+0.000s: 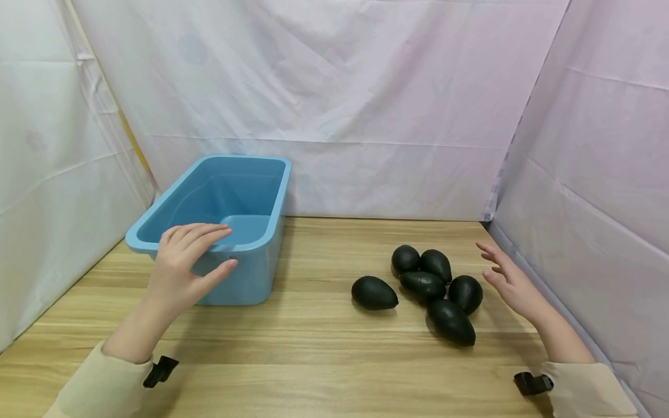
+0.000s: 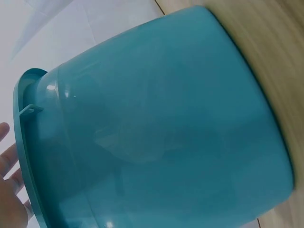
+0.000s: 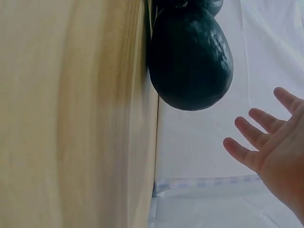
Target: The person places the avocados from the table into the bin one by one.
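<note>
Several dark green avocados lie on the wooden table, right of centre in the head view. One avocado [image 1: 374, 293] sits a little apart on the left, while the others, among them a front avocado [image 1: 450, 322], cluster together. My right hand [image 1: 514, 284] hovers just right of the cluster, fingers spread and holding nothing; in the right wrist view an avocado [image 3: 191, 57] hangs large beside its fingertips. A blue plastic tub [image 1: 279, 203] stands at the left, its visible floor bare. Over its near rim is my left hand [image 1: 183, 261], fingers extended, thumb apart, with nothing between them.
White cloth walls enclose the table [image 1: 313, 354] at the back and both sides. A yellowish pole [image 1: 133, 139] runs down the back left corner. Each sleeve carries a small black camera mount [image 1: 161, 371] at the wrist.
</note>
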Available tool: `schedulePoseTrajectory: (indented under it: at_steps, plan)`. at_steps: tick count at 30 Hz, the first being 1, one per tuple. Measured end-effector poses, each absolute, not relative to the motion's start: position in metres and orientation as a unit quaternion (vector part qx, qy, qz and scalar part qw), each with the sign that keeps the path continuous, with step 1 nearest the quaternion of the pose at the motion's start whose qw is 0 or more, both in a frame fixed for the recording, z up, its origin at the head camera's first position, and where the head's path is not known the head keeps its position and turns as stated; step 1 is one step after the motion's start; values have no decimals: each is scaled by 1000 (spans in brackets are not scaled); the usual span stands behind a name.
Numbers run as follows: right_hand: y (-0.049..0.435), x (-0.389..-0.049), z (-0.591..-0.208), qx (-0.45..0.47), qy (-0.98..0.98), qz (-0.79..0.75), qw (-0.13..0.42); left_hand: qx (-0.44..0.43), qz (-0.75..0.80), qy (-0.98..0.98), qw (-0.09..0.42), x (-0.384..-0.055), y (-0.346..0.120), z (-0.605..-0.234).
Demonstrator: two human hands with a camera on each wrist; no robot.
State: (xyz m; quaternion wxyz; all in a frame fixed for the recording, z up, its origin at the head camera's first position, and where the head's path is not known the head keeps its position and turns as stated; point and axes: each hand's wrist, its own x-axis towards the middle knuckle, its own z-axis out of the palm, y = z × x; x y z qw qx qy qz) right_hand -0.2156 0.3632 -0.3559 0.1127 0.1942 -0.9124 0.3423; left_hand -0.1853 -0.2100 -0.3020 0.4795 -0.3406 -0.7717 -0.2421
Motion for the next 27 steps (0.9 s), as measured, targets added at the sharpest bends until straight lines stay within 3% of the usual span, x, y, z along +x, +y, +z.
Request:
schedulePoseTrajectory:
  at_steps: [27]
  plan:
    - [388,-211,-370,260,-891,373,13,-328,-254,-745,522,-176,-214,-314]
